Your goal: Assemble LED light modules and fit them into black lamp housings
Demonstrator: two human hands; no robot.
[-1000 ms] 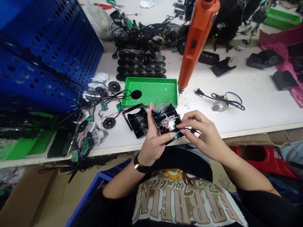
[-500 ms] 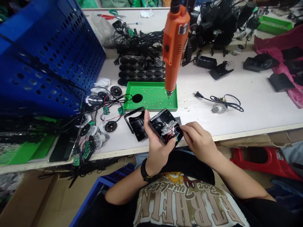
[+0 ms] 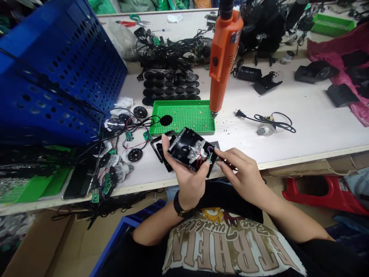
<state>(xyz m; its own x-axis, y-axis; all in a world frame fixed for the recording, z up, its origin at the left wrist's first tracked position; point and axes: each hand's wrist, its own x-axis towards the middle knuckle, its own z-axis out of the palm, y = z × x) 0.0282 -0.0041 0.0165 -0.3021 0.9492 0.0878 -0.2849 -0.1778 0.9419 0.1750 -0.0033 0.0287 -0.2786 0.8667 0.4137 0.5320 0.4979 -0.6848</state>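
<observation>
A black plastic housing [image 3: 184, 144] lies tilted in my left hand [image 3: 187, 175], its inside facing up. Within it sit a clear plastic part [image 3: 196, 151] and red, blue and yellow wires, with my left thumb near the wires. The fingertips of my right hand [image 3: 240, 167] pinch at the housing's right end, by the blue wire; whether they grip the edge or a wire is unclear. Beneath and to the left, a second black housing with a frame-like handle [image 3: 158, 150] rests on the table, partly hidden.
Behind the hands are a green perforated tray [image 3: 184, 115] with small screws and a hanging orange electric screwdriver [image 3: 223, 61]. A blue crate [image 3: 63, 69] stands left, near wired discs [image 3: 135, 155]. A coiled plug cable [image 3: 281, 125] lies right. Black parts crowd the back.
The housing has moved slightly left and turned, showing more of its inside. My right hand has followed to its right end. The orange screwdriver appears further right in view.
</observation>
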